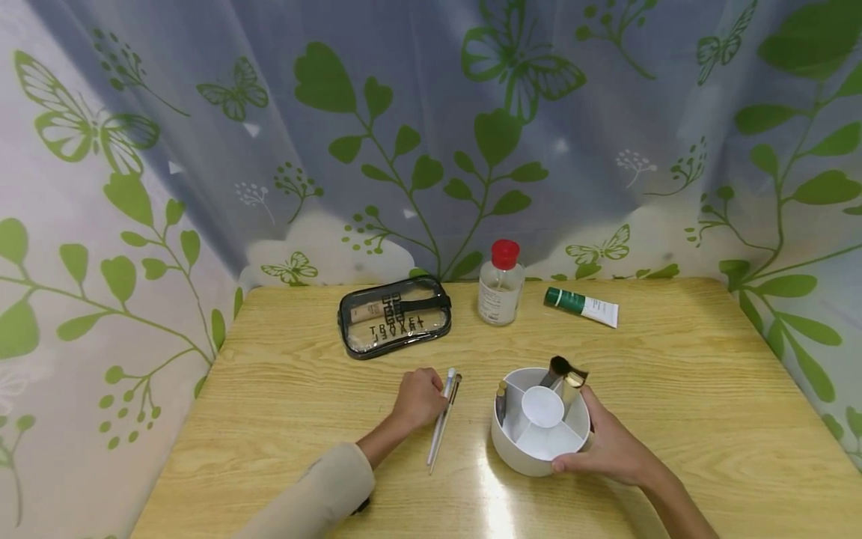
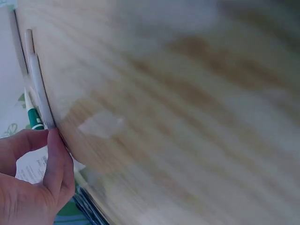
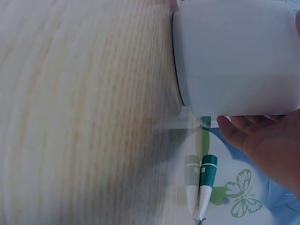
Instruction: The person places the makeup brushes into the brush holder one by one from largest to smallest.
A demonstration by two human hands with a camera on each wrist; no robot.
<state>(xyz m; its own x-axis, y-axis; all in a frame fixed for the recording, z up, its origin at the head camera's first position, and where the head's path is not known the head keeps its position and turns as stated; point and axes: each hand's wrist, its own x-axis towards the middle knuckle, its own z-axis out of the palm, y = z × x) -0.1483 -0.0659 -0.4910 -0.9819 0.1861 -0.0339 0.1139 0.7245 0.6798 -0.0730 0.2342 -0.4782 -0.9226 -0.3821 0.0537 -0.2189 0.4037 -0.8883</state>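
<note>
My left hand (image 1: 419, 399) pinches a slim makeup brush (image 2: 41, 89) between thumb and fingertips, low over the table. In the head view, two thin brushes lie side by side at these fingers; the brown-tipped brush (image 1: 447, 425) is on the right. My right hand (image 1: 609, 445) grips a round white organizer (image 1: 528, 463) from its right side, thumb at the front, the other fingers mostly hidden behind. Around its central cup are divided compartments. A dark fluffy brush (image 1: 556, 368) and a gold-coloured item (image 1: 575, 378) stand at the back, and small gold-capped tubes (image 1: 501, 404) at the left.
Behind my left hand lies a clear travel pouch (image 1: 397, 318) with black edging. A clear bottle (image 1: 500, 296) with a red cap stands at the back, and a green and white tube (image 1: 582, 305) lies to its right. A patterned curtain (image 1: 417, 135) hangs behind the wooden table (image 1: 269, 419).
</note>
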